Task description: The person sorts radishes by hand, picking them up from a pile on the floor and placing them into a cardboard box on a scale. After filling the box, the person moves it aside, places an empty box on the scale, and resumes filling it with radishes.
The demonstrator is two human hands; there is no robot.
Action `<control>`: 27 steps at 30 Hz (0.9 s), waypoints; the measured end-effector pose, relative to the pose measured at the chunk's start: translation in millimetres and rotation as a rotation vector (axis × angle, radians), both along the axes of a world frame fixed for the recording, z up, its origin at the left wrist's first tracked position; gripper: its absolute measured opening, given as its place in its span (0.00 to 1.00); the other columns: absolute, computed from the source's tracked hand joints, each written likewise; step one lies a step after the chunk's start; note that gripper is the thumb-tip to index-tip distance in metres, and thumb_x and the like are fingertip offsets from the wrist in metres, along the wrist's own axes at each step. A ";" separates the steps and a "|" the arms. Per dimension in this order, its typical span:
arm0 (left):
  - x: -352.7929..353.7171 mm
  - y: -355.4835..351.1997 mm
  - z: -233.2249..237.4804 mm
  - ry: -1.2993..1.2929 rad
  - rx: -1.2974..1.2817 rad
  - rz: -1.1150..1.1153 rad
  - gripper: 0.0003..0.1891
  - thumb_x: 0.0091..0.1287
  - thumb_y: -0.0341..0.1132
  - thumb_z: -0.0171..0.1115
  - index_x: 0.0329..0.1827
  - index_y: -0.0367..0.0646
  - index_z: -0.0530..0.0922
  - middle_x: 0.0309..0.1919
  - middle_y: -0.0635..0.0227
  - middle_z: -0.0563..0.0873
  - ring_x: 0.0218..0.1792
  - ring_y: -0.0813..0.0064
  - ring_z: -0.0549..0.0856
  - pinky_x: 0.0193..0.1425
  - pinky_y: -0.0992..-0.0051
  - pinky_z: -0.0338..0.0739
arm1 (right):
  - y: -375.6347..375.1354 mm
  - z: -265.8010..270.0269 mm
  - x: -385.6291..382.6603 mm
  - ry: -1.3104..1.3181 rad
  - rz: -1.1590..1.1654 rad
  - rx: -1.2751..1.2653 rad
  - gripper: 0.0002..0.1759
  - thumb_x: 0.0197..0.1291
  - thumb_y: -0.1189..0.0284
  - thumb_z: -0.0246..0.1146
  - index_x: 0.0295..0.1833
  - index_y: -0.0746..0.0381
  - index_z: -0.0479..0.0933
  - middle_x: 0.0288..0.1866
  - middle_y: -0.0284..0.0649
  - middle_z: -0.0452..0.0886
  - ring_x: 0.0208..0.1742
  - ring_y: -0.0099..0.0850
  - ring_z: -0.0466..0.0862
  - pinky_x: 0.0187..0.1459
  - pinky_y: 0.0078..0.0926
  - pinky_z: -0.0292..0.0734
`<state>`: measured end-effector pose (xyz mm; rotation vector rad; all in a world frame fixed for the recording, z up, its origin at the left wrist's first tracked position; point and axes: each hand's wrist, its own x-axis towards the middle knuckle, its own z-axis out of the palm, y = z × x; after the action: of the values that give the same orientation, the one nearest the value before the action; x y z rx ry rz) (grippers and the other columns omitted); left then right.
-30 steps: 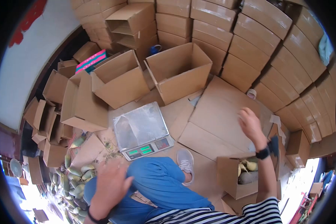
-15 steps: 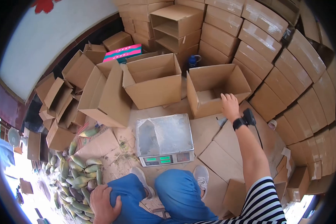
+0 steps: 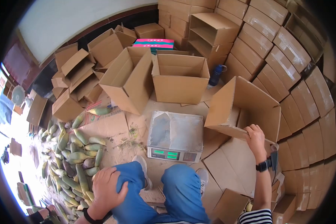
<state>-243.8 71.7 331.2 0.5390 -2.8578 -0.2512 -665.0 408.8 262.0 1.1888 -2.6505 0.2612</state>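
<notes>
My right hand (image 3: pixel 257 141), with a black watch on its wrist, grips the near top edge of an open cardboard box (image 3: pixel 258 98). The box is tilted and its inside shows bare cardboard. My left hand (image 3: pixel 107 189) lies spread on my left knee, holding nothing. Between the box and my feet stands a digital scale (image 3: pixel 175 131) with a worn metal plate and lit green displays; nothing lies on the plate. To the left of my left hand is a heap of long green radishes (image 3: pixel 77 156), a few of them purplish.
Two open boxes (image 3: pixel 181 85) (image 3: pixel 125 84) stand behind the scale. A blue bottle (image 3: pixel 215 75) is beside them, near a pink and teal box (image 3: pixel 154 44). Stacked cartons (image 3: pixel 283 71) line the right side. Another person's hand (image 3: pixel 44 213) shows at the bottom left.
My right hand has pulled the box's edge to the right and nearer, and the box has turned and tilted. The view has swung left. My left hand stays on the knee.
</notes>
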 end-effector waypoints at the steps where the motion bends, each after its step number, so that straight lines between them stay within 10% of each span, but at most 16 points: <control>1: 0.5 0.1 0.5 0.001 -0.002 0.012 0.19 0.52 0.40 0.69 0.43 0.36 0.80 0.46 0.53 0.82 0.48 0.52 0.81 0.55 0.57 0.74 | -6.3 16.4 13.1 0.001 0.012 -0.002 0.08 0.51 0.75 0.68 0.39 0.60 0.81 0.36 0.41 0.78 0.42 0.42 0.78 0.45 0.38 0.76; 9: 8.8 0.1 -2.5 0.037 -0.029 -0.006 0.18 0.54 0.39 0.69 0.43 0.37 0.80 0.46 0.54 0.82 0.50 0.54 0.80 0.56 0.58 0.74 | -83.3 85.4 96.4 -0.096 0.190 -0.186 0.09 0.55 0.73 0.67 0.41 0.62 0.79 0.37 0.43 0.79 0.43 0.44 0.80 0.43 0.39 0.78; 27: 31.4 -10.5 -9.1 0.135 0.017 0.006 0.18 0.54 0.40 0.70 0.43 0.37 0.80 0.46 0.56 0.83 0.49 0.55 0.81 0.55 0.58 0.74 | -239.7 -32.3 148.9 -0.190 0.478 0.037 0.11 0.55 0.72 0.67 0.42 0.59 0.75 0.39 0.42 0.81 0.45 0.42 0.82 0.42 0.39 0.79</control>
<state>-212.4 61.3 322.1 0.5140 -2.7256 -0.2994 -516.1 169.2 229.8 1.8869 -2.4880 0.4224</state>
